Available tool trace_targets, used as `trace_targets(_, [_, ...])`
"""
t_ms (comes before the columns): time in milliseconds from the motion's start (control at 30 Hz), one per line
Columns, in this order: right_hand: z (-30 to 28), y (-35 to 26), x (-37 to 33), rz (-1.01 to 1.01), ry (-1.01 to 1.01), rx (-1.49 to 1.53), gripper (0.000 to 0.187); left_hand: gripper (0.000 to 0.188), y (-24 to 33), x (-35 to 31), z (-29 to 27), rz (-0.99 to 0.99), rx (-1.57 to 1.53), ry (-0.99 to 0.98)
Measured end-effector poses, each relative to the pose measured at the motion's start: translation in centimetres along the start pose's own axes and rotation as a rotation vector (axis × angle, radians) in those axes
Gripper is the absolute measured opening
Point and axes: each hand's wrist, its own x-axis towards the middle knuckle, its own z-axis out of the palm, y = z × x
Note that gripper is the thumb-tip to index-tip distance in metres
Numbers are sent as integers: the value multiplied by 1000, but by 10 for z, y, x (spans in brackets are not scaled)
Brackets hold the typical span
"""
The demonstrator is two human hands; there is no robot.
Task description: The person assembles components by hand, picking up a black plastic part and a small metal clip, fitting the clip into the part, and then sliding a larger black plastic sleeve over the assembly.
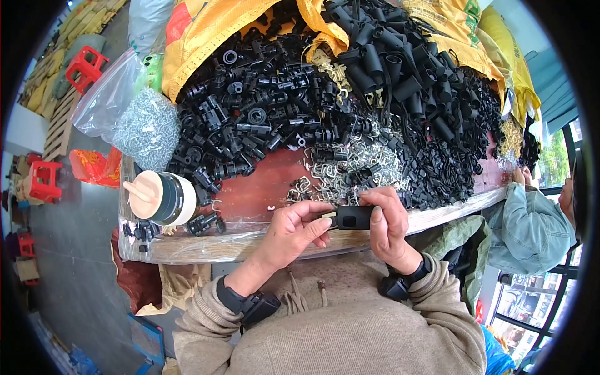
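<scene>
Over the table's near edge, my right hand grips a black plastic sleeve with an oval opening in its side. My left hand pinches a small part with a pale brass-coloured piece at the sleeve's left end. Fingertips cover some of that joint, so I cannot tell how far one part sits inside the other. Just beyond my hands lies a heap of bent silvery metal clips. Black plastic assemblies are piled further left, and black tubular sleeves are heaped at the far right.
A lidded cup stands at the table's left corner, near a bag of small silvery screws. Yellow woven sacks line the far side. Another person works at the right. Red stools stand on the left floor.
</scene>
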Motion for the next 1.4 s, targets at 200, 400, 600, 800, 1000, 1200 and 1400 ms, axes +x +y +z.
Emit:
trace_targets(200, [2, -2, -1, 26, 25, 46, 19, 26, 11, -4, 8, 57, 156, 27])
trace_targets(400, [-1, -2, -4, -9, -12, 64, 20, 26, 14, -7, 6, -33, 137, 4])
trace_targets(600, [-8, -3, -3, -131, -81, 7, 21, 27, 13, -8, 5, -49, 104, -50])
trace_targets(800, [-9, -3, 1, -95, -137, 27, 22, 26, 14, -7, 7, -90, 46, -8])
trace_targets(1000, [-3, -1, -7, -92, -116, 48, 23, 24, 19, -10, 14, -69, 109, 14])
trace_targets(1200, [1, -3, -8, -31, -118, 53, 25, 25, 18, -4, 8, -140, 47, 50])
trace_targets(1400, [-11, 3, 7, 77, -379, 151, 38, 38, 11, 0, 2, -146, -93, 113])
